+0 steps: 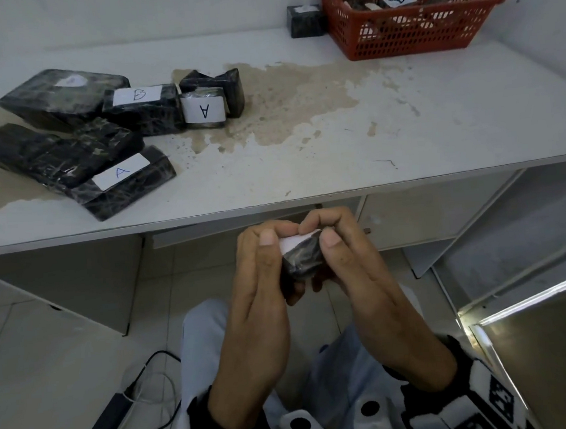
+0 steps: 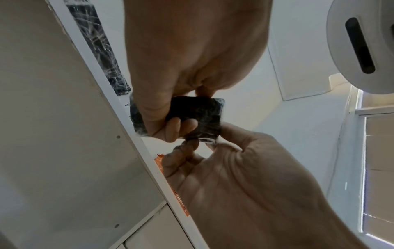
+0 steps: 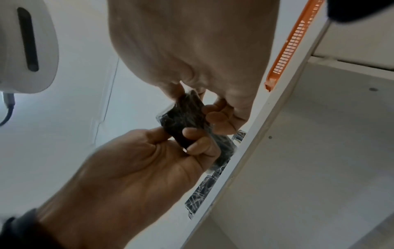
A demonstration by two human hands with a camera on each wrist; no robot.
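Note:
A small black film-wrapped package with a white label on top is held in front of me, below the table's front edge. My left hand grips its left side, thumb up on the label's corner. My right hand grips the right side, its thumb beside the label. From underneath, the package sits pinched between the left hand above and the right hand below. The right wrist view shows the package edge-on between the right hand and the left hand. The label's writing is hidden.
The white table has a worn stained patch. Several black packages labelled A or B lie at its left. A red basket with more packages stands back right, a small black package beside it. A power adapter and cables lie on the floor.

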